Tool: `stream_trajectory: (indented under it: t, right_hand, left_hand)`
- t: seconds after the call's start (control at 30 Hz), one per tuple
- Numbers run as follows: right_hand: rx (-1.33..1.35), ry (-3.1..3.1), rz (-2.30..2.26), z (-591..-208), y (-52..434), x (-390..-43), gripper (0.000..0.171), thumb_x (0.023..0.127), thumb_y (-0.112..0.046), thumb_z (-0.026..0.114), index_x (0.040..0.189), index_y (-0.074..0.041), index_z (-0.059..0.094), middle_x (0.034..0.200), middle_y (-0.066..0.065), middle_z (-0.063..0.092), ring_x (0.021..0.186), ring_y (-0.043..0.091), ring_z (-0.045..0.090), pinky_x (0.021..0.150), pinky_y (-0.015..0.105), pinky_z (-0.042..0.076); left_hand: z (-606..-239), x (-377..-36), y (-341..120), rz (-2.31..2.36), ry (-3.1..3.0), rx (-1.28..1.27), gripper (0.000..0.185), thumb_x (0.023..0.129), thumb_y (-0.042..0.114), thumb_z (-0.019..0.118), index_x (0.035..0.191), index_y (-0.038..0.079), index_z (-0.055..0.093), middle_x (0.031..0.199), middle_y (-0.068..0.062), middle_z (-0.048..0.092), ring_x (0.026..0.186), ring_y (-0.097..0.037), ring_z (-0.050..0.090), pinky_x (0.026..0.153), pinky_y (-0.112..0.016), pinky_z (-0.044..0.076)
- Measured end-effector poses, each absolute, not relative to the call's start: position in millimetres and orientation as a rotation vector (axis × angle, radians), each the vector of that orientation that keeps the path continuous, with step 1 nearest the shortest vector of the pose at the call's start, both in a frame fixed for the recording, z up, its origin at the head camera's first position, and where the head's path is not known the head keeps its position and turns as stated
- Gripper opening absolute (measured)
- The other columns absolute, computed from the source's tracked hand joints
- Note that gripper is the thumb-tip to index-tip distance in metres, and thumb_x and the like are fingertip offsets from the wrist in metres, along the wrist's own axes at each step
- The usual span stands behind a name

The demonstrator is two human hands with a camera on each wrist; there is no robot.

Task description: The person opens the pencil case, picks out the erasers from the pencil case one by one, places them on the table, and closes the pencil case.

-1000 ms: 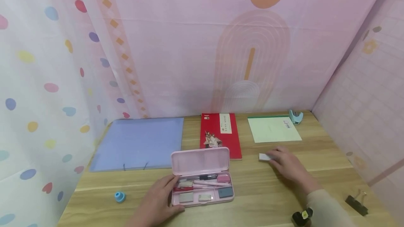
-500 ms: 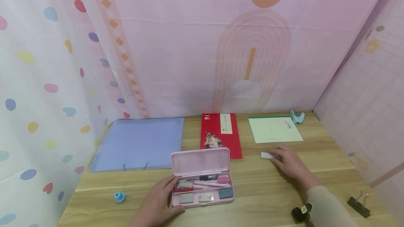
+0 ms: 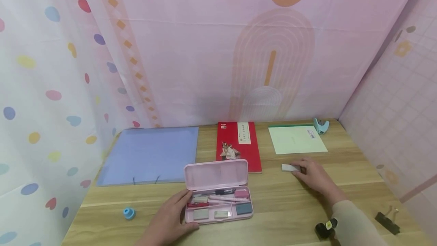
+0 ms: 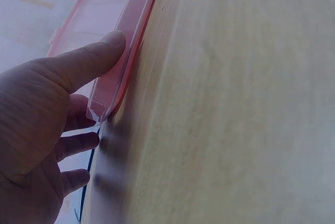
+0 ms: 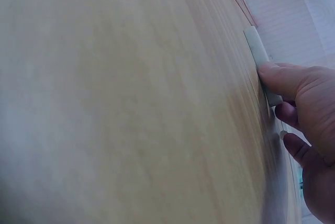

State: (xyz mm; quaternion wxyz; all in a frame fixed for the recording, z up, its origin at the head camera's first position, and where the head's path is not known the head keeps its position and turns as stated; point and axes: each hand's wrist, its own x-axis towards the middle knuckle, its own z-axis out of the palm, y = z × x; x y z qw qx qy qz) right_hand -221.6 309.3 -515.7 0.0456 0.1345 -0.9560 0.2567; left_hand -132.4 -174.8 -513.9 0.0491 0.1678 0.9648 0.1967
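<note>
A pink pencil case lies with its lid raised at the middle of the table. Pens, a pink eraser, a dark blue eraser and other small blocks sit in its compartments. My left hand holds the case's left end, thumb along the front side and index finger at the back corner. To the right, my right hand pinches a white eraser between thumb and fingers, low at the tabletop. In the right wrist view the thumb lies over the eraser's near side.
Behind the case lie a blue folder, a red book and a pale green notebook with a light blue clip-like item at its corner. A small blue round item stands left; a black binder clip lies right.
My right hand and the white eraser have shifted very slightly to the right. The left hand and the pencil case stay where they were.
</note>
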Motion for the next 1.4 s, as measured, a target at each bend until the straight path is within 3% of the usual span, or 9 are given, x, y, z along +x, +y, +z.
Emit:
stream_trajectory:
  t: [0.27,0.47,0.6,0.83,0.93,1.13,1.4]
  right_hand:
    - [0.333,-2.865,0.87,-497,299,-207,0.028,0.087,-0.024,0.072,0.112,-0.011,0.069,0.105,0.003,0.065,0.092,0.022,0.061,0.078,0.044,0.053]
    - [0.59,-2.833,0.896,-477,254,-184,0.027,0.085,-0.016,0.074,0.112,-0.011,0.071,0.1,-0.001,0.069,0.086,0.011,0.061,0.073,0.031,0.055]
    - [0.768,-2.876,0.863,-474,219,-174,0.027,0.084,-0.02,0.076,0.11,-0.016,0.072,0.102,-0.007,0.068,0.087,0.005,0.06,0.076,0.025,0.056]
    - [0.964,-2.936,0.743,-480,173,-171,0.031,0.086,-0.032,0.073,0.115,-0.023,0.071,0.109,-0.011,0.065,0.101,0.008,0.057,0.088,0.033,0.053]
    - [0.999,-2.943,0.731,-483,162,-173,0.033,0.086,-0.035,0.073,0.117,-0.026,0.07,0.11,-0.012,0.064,0.101,0.007,0.057,0.088,0.032,0.053]
    - [1.019,-2.973,0.723,-488,149,-178,0.028,0.085,-0.035,0.074,0.112,-0.028,0.071,0.101,-0.015,0.064,0.092,0.003,0.055,0.083,0.028,0.054]
    - [1.025,-2.986,0.71,-497,146,-181,0.03,0.086,-0.036,0.072,0.115,-0.028,0.071,0.103,-0.015,0.064,0.098,0.005,0.055,0.088,0.033,0.052]
  left_hand:
    - [-515,-131,-174,0.624,2.957,0.552,0.103,0.068,0.076,0.064,0.145,0.011,0.042,0.146,-0.006,0.042,0.131,-0.029,0.043,0.105,-0.049,0.04]
    - [-516,-129,-180,0.669,2.995,0.579,0.099,0.068,0.074,0.067,0.143,0.012,0.046,0.141,-0.005,0.046,0.127,-0.027,0.045,0.102,-0.048,0.043]
    - [-517,-128,-184,0.696,3.003,0.554,0.091,0.069,0.073,0.066,0.137,0.014,0.054,0.14,-0.002,0.048,0.127,-0.023,0.046,0.102,-0.045,0.044]
    - [-517,-125,-186,0.745,2.99,0.567,0.065,0.074,0.063,0.072,0.122,0.019,0.065,0.128,0.007,0.054,0.118,-0.016,0.052,0.098,-0.042,0.048]
    - [-517,-124,-185,0.729,3.002,0.594,0.054,0.076,0.057,0.074,0.117,0.023,0.067,0.123,0.01,0.055,0.113,-0.012,0.052,0.096,-0.039,0.049]
    - [-516,-121,-183,0.728,3.026,0.604,0.049,0.076,0.054,0.075,0.113,0.024,0.068,0.113,0.012,0.056,0.104,-0.008,0.053,0.091,-0.036,0.052]
    - [-514,-119,-183,0.713,3.023,0.581,0.051,0.077,0.06,0.07,0.111,0.023,0.069,0.106,0.012,0.058,0.099,-0.009,0.054,0.086,-0.036,0.053]
